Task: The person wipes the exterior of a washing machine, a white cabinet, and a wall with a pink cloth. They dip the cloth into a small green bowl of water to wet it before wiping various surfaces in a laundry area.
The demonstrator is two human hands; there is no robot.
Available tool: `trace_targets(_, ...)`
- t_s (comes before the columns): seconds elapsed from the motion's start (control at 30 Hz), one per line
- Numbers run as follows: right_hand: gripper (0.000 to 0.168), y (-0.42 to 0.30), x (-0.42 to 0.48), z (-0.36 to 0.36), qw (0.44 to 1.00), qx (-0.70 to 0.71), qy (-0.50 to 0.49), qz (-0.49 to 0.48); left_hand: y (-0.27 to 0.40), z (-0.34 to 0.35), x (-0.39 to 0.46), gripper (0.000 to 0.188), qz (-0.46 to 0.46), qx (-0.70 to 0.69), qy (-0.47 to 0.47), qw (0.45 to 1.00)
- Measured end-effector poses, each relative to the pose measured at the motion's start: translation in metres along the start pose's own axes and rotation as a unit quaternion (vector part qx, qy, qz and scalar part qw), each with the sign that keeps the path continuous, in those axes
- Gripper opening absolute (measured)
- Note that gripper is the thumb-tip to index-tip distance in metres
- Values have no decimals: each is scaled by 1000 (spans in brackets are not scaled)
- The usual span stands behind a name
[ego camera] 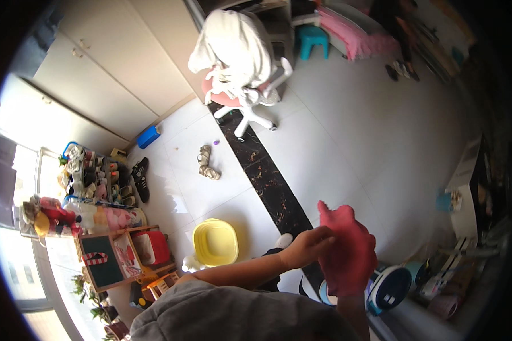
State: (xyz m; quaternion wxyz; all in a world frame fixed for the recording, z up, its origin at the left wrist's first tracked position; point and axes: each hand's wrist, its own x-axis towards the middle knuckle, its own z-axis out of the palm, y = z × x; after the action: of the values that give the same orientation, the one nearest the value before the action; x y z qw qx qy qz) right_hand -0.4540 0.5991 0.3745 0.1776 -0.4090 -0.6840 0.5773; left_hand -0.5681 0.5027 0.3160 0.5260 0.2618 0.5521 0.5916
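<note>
My left hand [308,248] pinches the near-left edge of a red cloth [350,243] between thumb and fingers. The cloth is spread out, with an uneven edge and one small corner sticking up at its top left. My right forearm rises from below and runs up to the cloth. The right hand itself is covered by the cloth, so its fingers cannot be seen. Below and left of my hands, a yellow plastic basin [215,243] stands on the tiled floor; no water can be made out in it.
A white swivel chair [239,47] draped with cloth stands ahead. Sandals [205,164] lie on the floor by a black marble strip [260,170]. A shoe rack [98,174], toys and an easel board [100,264] line the left. Another person [394,25] is at the far right, near a teal stool [313,40].
</note>
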Motion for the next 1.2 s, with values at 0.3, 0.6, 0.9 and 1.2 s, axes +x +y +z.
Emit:
trace_targets(0.3, 26, -137, 58, 80, 791, -556, -141, -213, 29, -62, -6, 35, -25, -124, 109, 986)
trace_targets(0.6, 29, -172, 99, 126, 763, -306, -291, -488, 68, -106, -41, 35, 15, -168, 282, 944)
trace_targets(0.9, 31, -221, 183, 134, 651, -402, -316, -561, 133, -104, -10, 40, 77, -156, 398, 901)
trace_targets(1.2, 34, -210, 209, 156, 698, -245, -422, -525, 129, -114, -8, 40, 23, -197, 467, 862)
